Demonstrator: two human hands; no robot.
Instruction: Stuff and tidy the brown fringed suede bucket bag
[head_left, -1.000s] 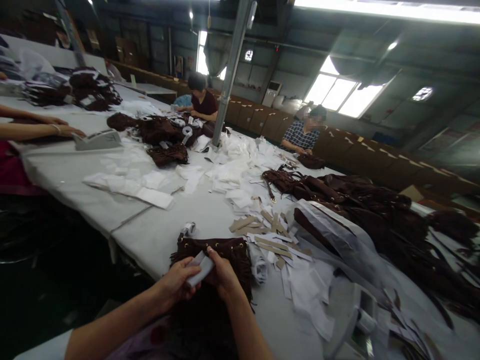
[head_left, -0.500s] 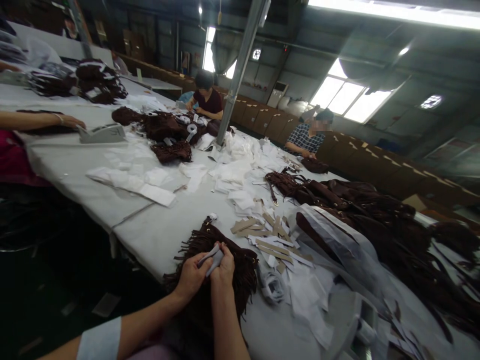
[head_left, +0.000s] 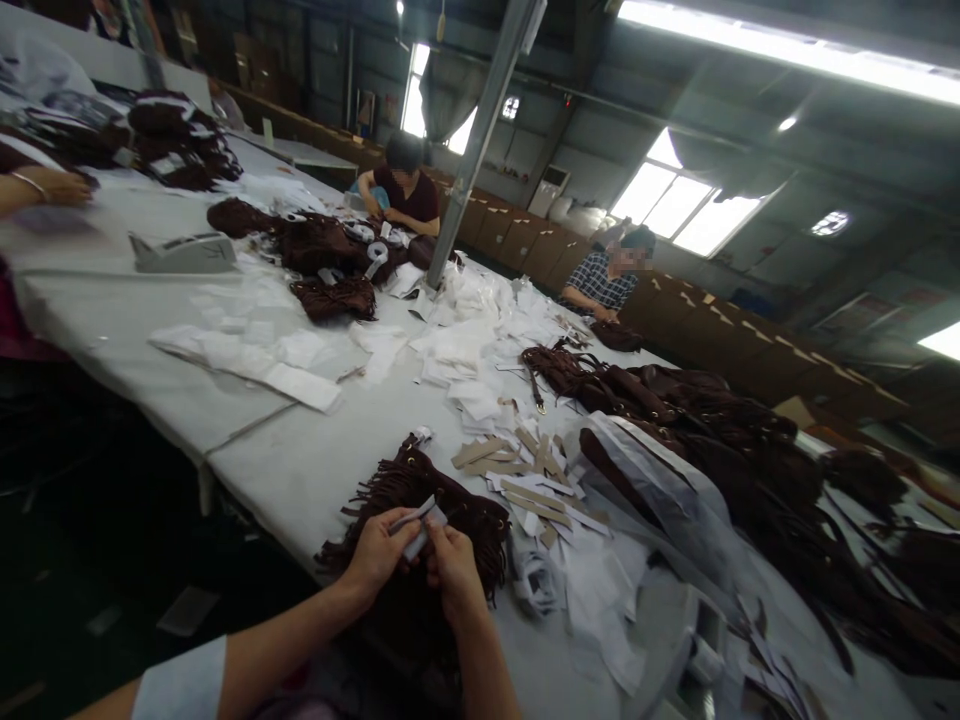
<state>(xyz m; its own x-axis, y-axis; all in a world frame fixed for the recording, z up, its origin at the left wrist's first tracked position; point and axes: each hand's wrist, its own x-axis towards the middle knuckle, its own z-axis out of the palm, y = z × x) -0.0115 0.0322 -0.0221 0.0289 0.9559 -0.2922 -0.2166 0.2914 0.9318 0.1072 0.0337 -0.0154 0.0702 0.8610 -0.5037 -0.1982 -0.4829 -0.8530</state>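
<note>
A dark brown fringed bag (head_left: 450, 497) with brass eyelets lies at the near table edge, under my hands. Above it, a small pale grey-white strip (head_left: 417, 535), folded over, is pinched between my fingers. My left hand (head_left: 381, 550) grips its left side, thumb and fingers closed. My right hand (head_left: 454, 565) pinches the right side, its fingertips close to the left ones. Whether the strip is paper or cloth, and whether it wraps a part of the bag, I cannot tell. A roll of white strip (head_left: 536, 582) lies just right of the bag.
Tan and white card strips (head_left: 517, 470) are scattered beyond the bag. A grey tape dispenser (head_left: 679, 640) stands at near right. Brown bags (head_left: 697, 420) are heaped along the right; white scraps (head_left: 465, 350) cover the middle. A metal post (head_left: 480, 140) rises from the table. Co-workers sit around it.
My right hand has turned and shifted lower on the strip, its fingers now bent in. At the far left, a co-worker's hand has moved away from the other tape dispenser. The view has swung slightly.
</note>
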